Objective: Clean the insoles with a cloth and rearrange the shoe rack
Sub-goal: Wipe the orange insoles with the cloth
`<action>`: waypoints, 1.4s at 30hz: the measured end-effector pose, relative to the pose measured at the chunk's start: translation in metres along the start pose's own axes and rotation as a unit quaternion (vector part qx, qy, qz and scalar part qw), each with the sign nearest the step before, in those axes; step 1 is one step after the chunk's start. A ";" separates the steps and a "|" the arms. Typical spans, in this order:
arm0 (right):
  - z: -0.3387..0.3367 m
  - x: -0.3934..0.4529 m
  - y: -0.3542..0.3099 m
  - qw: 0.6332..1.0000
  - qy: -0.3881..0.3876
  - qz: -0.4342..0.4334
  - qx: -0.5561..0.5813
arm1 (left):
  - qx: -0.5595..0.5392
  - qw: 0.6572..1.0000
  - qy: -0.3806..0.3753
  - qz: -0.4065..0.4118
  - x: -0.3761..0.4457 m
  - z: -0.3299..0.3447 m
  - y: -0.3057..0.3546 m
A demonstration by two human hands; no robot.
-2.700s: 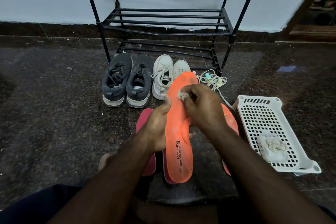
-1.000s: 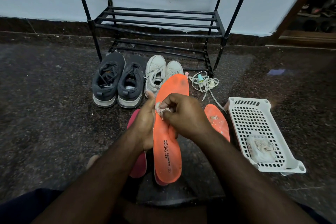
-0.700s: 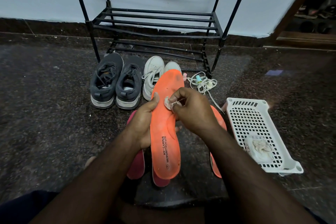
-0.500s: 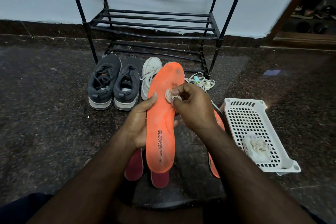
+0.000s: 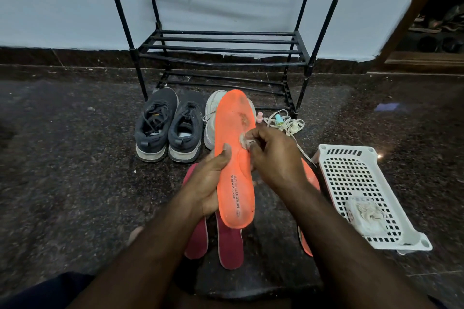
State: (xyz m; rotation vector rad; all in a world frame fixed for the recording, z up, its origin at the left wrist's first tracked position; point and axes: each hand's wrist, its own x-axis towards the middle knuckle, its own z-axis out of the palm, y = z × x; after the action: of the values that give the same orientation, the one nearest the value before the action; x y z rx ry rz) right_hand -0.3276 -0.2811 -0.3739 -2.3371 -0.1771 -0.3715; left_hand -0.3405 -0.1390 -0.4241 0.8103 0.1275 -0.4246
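Note:
My left hand (image 5: pixel 209 180) grips an orange insole (image 5: pixel 232 133) from its left edge and holds it upright, toe end up. A dark smudge marks the insole near the toe. My right hand (image 5: pixel 273 158) pinches a small whitish cloth (image 5: pixel 245 142) against the insole's right side. Two dark red insoles (image 5: pixel 227 246) lie on the floor under my hands. A second orange insole (image 5: pixel 310 178) lies to the right, mostly hidden by my right arm. The black shoe rack (image 5: pixel 221 47) stands bare against the wall.
A pair of dark grey sneakers (image 5: pixel 168 125) and white sneakers (image 5: pixel 212 113) stand in front of the rack. Loose white laces (image 5: pixel 283 121) lie at the rack's right foot. A white perforated basket (image 5: pixel 361 190) with a crumpled cloth sits at right.
The view has tilted up, so the rack's top shelf shows. I have lifted the insole higher in front of the white sneakers, and the cloth rubs back and forth on its upper half.

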 end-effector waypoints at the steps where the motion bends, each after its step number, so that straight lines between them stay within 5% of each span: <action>1: 0.003 -0.002 -0.001 1.000 -0.011 0.003 -0.005 | 0.003 1.000 -0.002 0.009 -0.001 0.001 0.000; 12: 0.011 -0.009 -0.005 0.999 0.018 -0.020 -0.026 | 0.002 1.000 0.015 0.023 -0.003 0.006 0.000; 19: 0.013 -0.014 -0.011 0.998 -0.061 -0.005 0.010 | 0.000 0.999 0.032 0.025 0.003 0.002 -0.003; 25: 0.016 -0.010 -0.006 0.999 0.011 -0.037 -0.026 | 0.010 0.999 0.025 0.036 0.004 -0.002 -0.004; 32: 0.013 -0.015 -0.012 0.996 -0.094 -0.005 0.004 | -0.003 0.999 0.044 0.032 0.006 -0.007 -0.006; 37: 0.014 -0.009 -0.007 0.999 -0.003 -0.038 -0.031 | 0.006 0.999 0.028 0.040 0.005 -0.002 -0.006; 42: 0.016 -0.014 -0.010 0.997 -0.037 -0.042 -0.045 | -0.001 0.999 0.022 0.031 0.004 -0.001 -0.005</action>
State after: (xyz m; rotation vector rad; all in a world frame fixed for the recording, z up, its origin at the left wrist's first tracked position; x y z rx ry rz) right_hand -0.3400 -0.2627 -0.3821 -2.4397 -0.2995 -0.3414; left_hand -0.3388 -0.1428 -0.4291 0.8202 0.1433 -0.3475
